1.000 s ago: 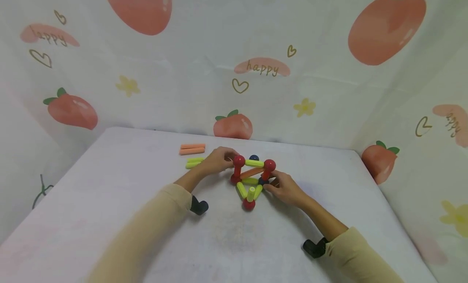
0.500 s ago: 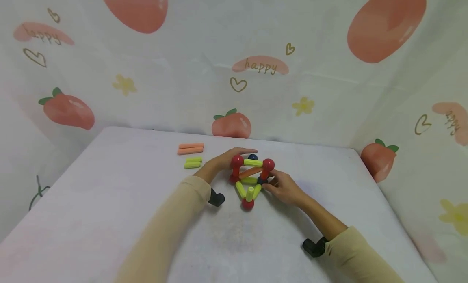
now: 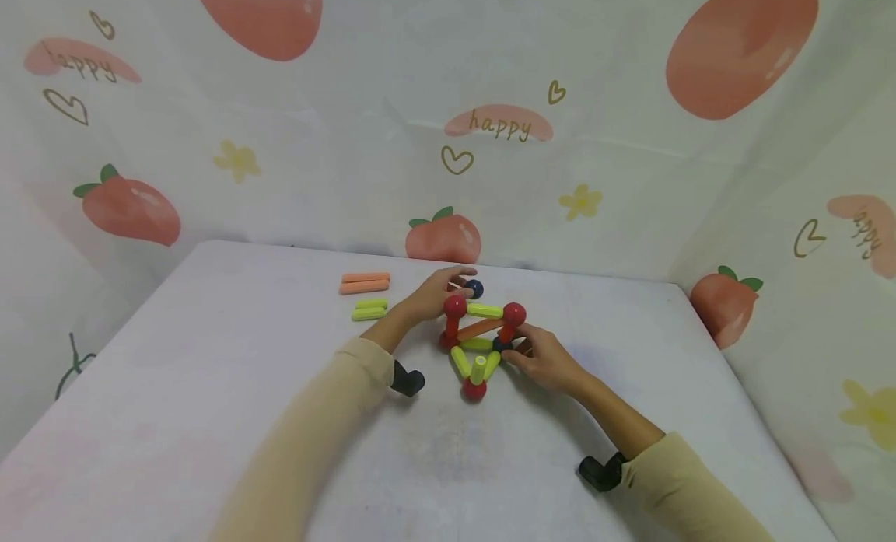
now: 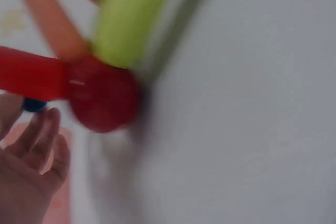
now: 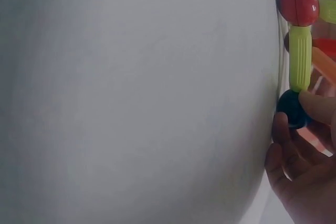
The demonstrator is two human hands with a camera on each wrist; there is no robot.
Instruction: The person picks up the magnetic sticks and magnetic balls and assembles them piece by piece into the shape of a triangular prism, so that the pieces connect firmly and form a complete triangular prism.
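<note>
In the head view, a magnetic stick-and-ball frame (image 3: 477, 344) stands mid-table, built of red balls, yellow-green sticks, red uprights and an orange diagonal. One yellow-green stick (image 3: 479, 369) points up from its front red ball (image 3: 474, 389). Behind the frame, my left hand (image 3: 428, 295) pinches a loose dark blue ball (image 3: 474, 288) between thumb and fingers; the left wrist view shows this blue ball (image 4: 34, 104) partly hidden. My right hand (image 3: 546, 358) grips the blue corner ball (image 5: 292, 109) at the frame's lower right with thumb and fingers.
Two orange sticks (image 3: 365, 283) lie side by side at the back left of the white table (image 3: 210, 355). Two yellow-green sticks (image 3: 369, 309) lie just in front of them, left of my left hand. A printed cloth (image 3: 336, 138) hangs behind the table's back edge.
My left hand has left the frame's left side, reached behind it and taken hold of the loose blue ball, which has shifted slightly back and left. The right hand stays on the corner ball.
</note>
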